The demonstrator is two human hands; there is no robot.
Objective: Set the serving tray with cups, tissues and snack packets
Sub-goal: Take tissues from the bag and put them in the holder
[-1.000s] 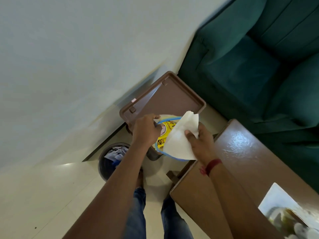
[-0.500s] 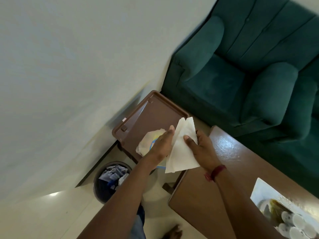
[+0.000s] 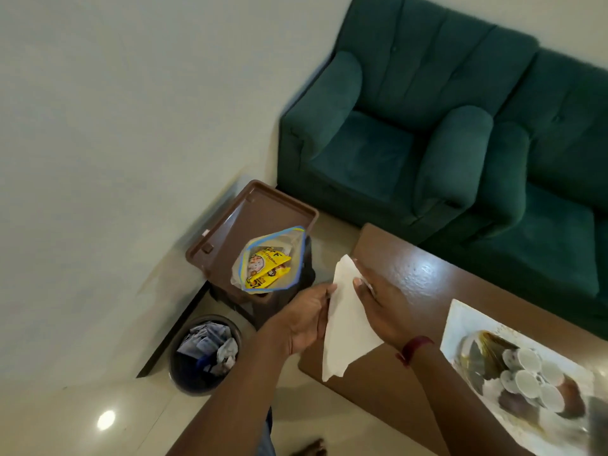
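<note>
A white tissue [image 3: 345, 327] is held between both hands above the left end of the wooden table [image 3: 427, 291]. My left hand [image 3: 304, 319] grips its left edge and my right hand [image 3: 375, 307] pinches its upper right edge. A clear zip bag with a blue rim [image 3: 269, 261] holding yellow snack packets lies on the brown serving tray [image 3: 230, 232], which rests on a dark stool by the wall. At the lower right, a white tray [image 3: 467, 324] carries several small white cups [image 3: 533, 376].
A dark waste bin [image 3: 204, 353] full of crumpled paper stands on the floor left of my arm. Green armchairs [image 3: 394, 126] fill the far side behind the table. My bare foot [image 3: 309, 450] shows at the bottom edge.
My left hand left the bag on the brown tray and came back to the tissue. Both hands and the tissue shifted toward the table, and the view swung right.
</note>
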